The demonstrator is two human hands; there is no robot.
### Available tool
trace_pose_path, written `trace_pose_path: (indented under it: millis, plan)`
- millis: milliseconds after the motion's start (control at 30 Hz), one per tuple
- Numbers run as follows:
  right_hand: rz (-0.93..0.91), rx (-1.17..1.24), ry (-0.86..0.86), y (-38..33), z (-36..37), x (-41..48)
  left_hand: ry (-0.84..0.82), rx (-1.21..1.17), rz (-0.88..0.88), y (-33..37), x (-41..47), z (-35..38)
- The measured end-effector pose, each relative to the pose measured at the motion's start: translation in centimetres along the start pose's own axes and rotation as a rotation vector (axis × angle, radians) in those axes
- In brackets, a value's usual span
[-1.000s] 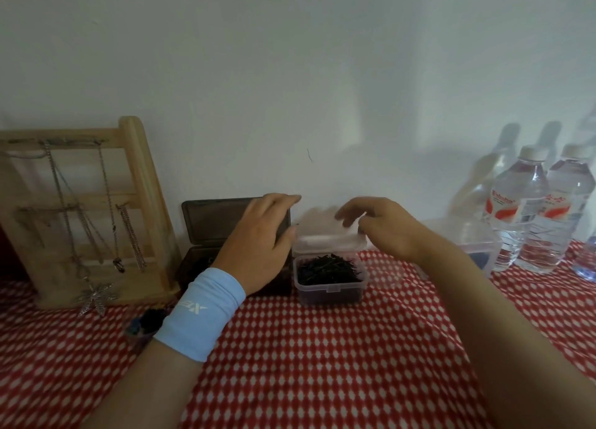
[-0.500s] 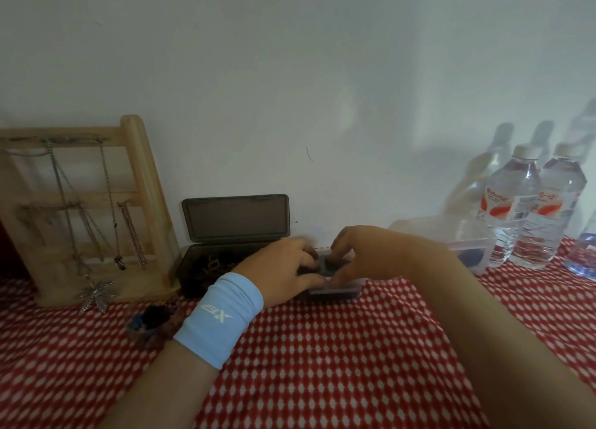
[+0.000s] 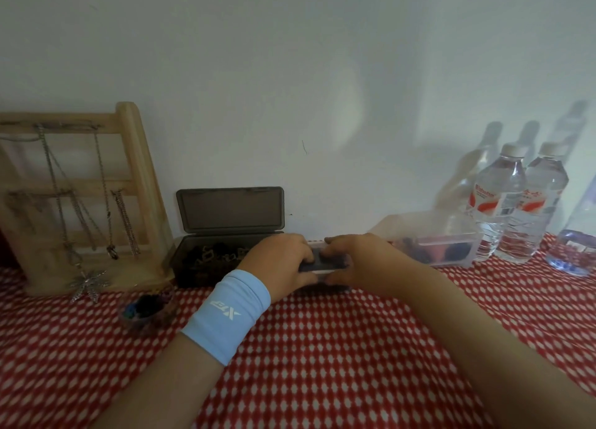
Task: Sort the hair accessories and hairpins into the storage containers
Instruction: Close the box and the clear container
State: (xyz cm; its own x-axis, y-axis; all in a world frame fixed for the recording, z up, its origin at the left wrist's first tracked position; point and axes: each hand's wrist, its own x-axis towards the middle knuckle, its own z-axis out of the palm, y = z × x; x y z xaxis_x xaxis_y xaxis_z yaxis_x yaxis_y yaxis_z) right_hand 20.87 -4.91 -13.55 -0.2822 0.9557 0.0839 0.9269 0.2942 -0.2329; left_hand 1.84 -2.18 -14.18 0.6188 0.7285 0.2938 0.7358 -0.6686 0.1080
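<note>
Clear plastic makes the small clear box [image 3: 322, 266], and both hands are on it. The left hand [image 3: 283, 262] holds its left end and the right hand [image 3: 359, 261] holds its right end. On each hand the fingers bend over the lid and the thumb sits at the front, so the box is gripped from both sides. I think the hands push down like this to snap the lid shut. Something dark shows through the lid. It may be the hairpins, but it is too blurry to tell.

Just left of the small clear box sits a dark box [image 3: 206, 264]. Its lid stands up against the wall, maybe so more things can go in. Just right of the small clear box is a long clear box [image 3: 451, 251] with dark and red things inside. Farther right stand two water bottles [image 3: 498, 203]. Far to the left is a wooden rack [image 3: 135, 170] with chains hanging on it. Left and closer to the person is a little tub of hair ties [image 3: 145, 311].

Under the small clear box lies a red cloth [image 3: 322, 348] with white spots. Behind it is a plain white wall [image 3: 290, 73].
</note>
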Motion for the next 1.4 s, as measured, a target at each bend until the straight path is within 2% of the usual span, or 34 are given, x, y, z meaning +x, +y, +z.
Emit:
trace_pose_path:
  millis: [133,267,400,500,567,667,733,800,933,1033,1100,1167,1267,1400]
  plan:
    - [-0.027,-0.025,0.102,-0.3,1.2,-1.1,0.036,0.009,-0.010,0.6,-0.2,0.3]
    - [-0.022,-0.012,0.106,-0.7,1.2,-1.3,0.045,0.000,-0.028,0.8,-0.5,0.4]
    - [0.009,-0.034,0.057,-1.7,0.5,-0.9,0.037,-0.116,-0.055,0.7,-1.0,0.7]
    - [0.046,-0.187,0.018,-3.0,-0.7,0.0,0.016,-0.278,-0.080,0.2,-1.3,0.0]
    - [0.068,-0.137,0.048,-3.9,-1.6,1.0,0.077,-0.320,-0.106,-0.9,-1.7,-1.0]
    - [0.053,0.045,0.133,-5.7,-2.6,3.1,0.258,-0.196,-0.193,-3.6,-2.5,-3.1]
    - [0.019,0.098,0.210,-7.2,-2.8,4.6,0.309,-0.030,-0.281,-5.4,-3.1,-4.3]
    - [-0.056,0.020,0.284,-8.8,-2.6,6.2,0.230,0.112,-0.375,-7.1,-3.6,-5.2]
    - [-0.144,-0.292,0.320,-10.6,-1.1,8.6,0.036,0.174,-0.435,-9.2,-4.3,-5.2]
    - [-0.136,-0.396,0.395,-10.8,-0.4,8.7,0.103,0.231,-0.379,-9.7,-5.2,-5.0]
    - [-0.186,-0.359,0.405,-10.8,-0.4,8.3,0.180,0.295,-0.334,-10.0,-5.9,-5.4]
    - [-0.234,-0.239,0.343,-10.8,-0.5,7.8,0.188,0.307,-0.275,-10.1,-6.5,-6.0]
    - [-0.239,-0.026,0.136,-10.7,0.1,6.8,0.041,0.140,-0.269,-9.9,-7.8,-6.3]
    - [-0.191,-0.076,-0.052,-10.5,1.4,6.2,-0.125,0.055,-0.304,-9.9,-9.2,-6.0]
